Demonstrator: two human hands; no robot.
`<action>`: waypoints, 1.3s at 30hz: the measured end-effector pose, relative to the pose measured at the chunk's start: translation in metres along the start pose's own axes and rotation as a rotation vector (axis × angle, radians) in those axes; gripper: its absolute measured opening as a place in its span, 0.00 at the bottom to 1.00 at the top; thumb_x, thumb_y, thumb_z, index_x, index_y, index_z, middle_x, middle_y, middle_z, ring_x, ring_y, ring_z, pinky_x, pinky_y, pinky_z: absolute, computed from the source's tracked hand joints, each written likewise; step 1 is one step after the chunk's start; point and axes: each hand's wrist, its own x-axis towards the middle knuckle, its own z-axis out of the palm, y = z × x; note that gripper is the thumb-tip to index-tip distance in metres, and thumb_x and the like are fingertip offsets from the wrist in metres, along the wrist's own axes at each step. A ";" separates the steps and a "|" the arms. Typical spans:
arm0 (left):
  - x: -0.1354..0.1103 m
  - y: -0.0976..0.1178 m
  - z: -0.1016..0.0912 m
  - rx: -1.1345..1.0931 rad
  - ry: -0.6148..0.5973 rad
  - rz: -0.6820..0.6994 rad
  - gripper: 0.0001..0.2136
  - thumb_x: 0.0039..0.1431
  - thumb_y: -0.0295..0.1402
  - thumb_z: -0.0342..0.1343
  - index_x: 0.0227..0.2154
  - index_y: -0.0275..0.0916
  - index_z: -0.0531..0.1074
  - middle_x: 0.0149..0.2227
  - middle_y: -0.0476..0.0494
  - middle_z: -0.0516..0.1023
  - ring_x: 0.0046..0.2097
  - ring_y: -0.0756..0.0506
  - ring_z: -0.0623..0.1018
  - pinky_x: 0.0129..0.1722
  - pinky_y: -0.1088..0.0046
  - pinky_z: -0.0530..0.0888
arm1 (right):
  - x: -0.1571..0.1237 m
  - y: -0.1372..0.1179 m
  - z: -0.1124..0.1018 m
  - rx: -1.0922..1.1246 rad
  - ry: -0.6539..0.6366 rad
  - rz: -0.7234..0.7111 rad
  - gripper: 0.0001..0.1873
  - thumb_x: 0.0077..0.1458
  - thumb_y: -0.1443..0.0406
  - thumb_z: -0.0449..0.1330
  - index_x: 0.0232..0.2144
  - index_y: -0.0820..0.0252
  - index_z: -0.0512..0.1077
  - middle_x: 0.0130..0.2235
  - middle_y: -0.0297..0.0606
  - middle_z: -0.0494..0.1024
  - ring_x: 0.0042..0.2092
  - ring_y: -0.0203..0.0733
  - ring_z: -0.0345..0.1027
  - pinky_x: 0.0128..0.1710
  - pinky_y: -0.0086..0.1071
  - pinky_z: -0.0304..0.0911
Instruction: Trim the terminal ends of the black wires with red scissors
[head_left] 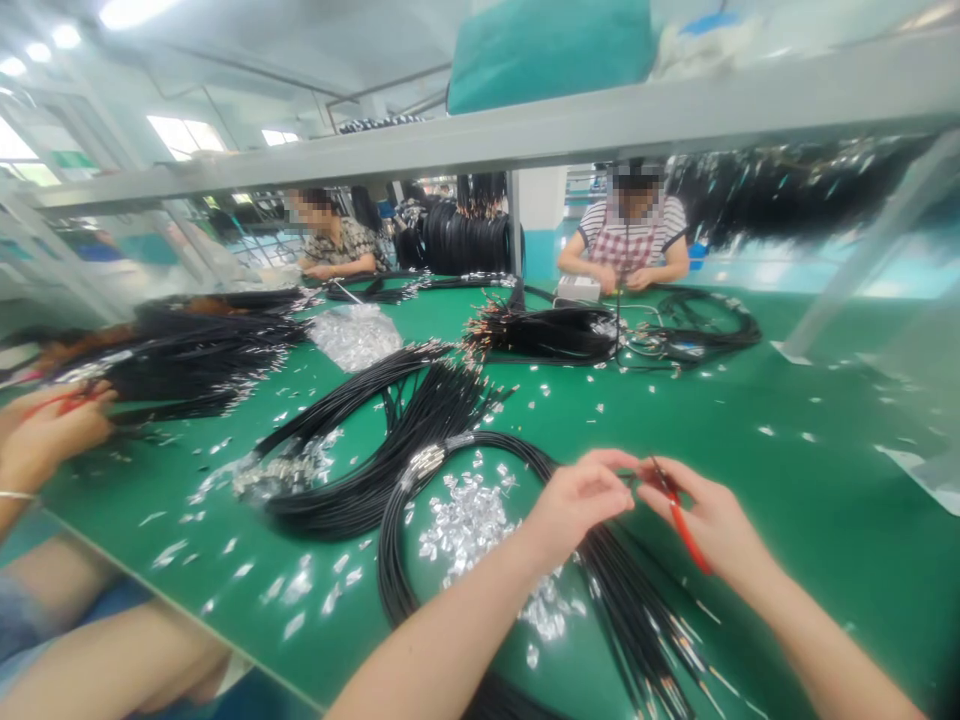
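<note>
My right hand (709, 510) is closed around small red-handled snips (686, 530), their dark tip pointing up between the fingers. Just left of it, my left hand (581, 500) is closed in a pinch, its fingertips almost meeting those of the right. What the left fingers hold is too small to make out. Under both hands runs a coiled bundle of black cables (390, 540), its loose ends with bare tips fanning out toward the lower right. Inside the coil lies a heap of small silvery, clear scraps (469, 520).
More black cable bundles (390, 480) and a clear bag (356, 335) lie on the green table (825, 420), with scraps strewn about. A co-worker's hand (56, 430) holds a red-handled tool at left. Two people sit opposite. A shelf beam (480, 140) crosses overhead.
</note>
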 end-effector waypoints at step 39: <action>0.003 0.015 0.013 0.134 0.068 -0.230 0.11 0.40 0.32 0.61 0.14 0.34 0.65 0.27 0.48 0.66 0.27 0.54 0.61 0.29 0.75 0.56 | -0.039 -0.020 -0.016 -0.920 0.215 -0.651 0.19 0.59 0.65 0.44 0.18 0.57 0.62 0.13 0.29 0.65 0.15 0.32 0.58 0.20 0.31 0.39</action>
